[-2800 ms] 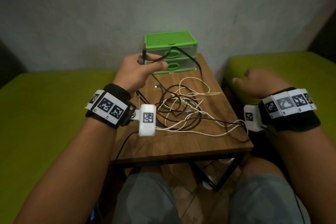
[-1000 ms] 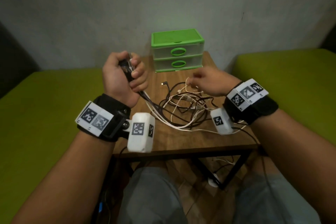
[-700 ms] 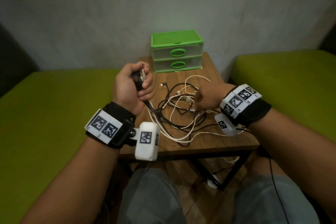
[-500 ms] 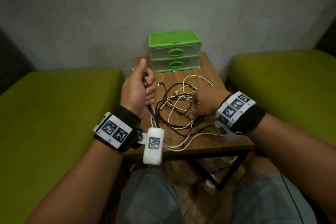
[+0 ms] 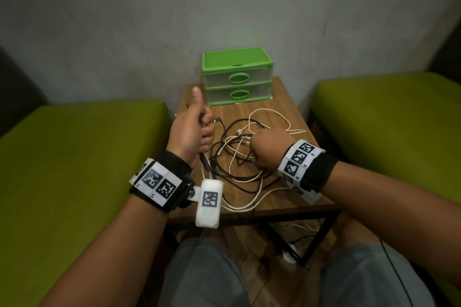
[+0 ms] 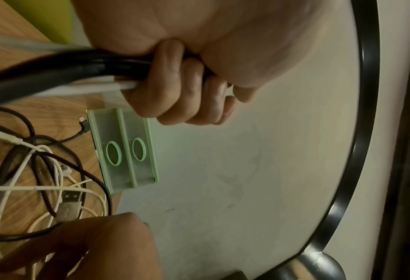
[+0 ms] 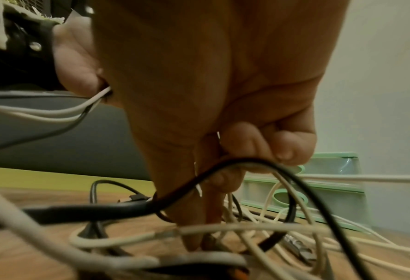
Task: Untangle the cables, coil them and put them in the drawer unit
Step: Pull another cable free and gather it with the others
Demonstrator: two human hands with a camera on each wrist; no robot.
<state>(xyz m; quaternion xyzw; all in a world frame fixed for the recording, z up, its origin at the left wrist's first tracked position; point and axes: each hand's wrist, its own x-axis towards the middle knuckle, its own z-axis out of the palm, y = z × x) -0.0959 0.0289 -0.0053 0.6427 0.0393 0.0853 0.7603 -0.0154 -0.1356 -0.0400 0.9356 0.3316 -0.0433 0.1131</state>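
A tangle of black and white cables (image 5: pixel 237 157) lies on the small wooden table (image 5: pixel 284 107). My left hand (image 5: pixel 199 129) stands at the tangle's left, thumb up, and grips a bundle of black and white cable ends (image 6: pixel 103 75) in its fist. My right hand (image 5: pixel 262 149) reaches down into the middle of the tangle. Its thumb and forefinger (image 7: pixel 194 240) pinch together among the strands beside a grey USB plug (image 6: pixel 69 206), and a black loop (image 7: pixel 247 163) crosses the curled fingers. The green drawer unit (image 5: pixel 237 77) stands at the table's far edge, both drawers closed.
Green cushioned seats (image 5: pixel 82 157) flank the table on both sides. A grey wall rises right behind the drawer unit. Some cable strands hang over the table's near edge (image 5: pixel 249 212) toward my knees. More wires lie on the floor under the table.
My left hand has come down from chest height to the table's left side with the bundle, thumb now up. My right hand has pulled back toward me, deeper into the tangle.
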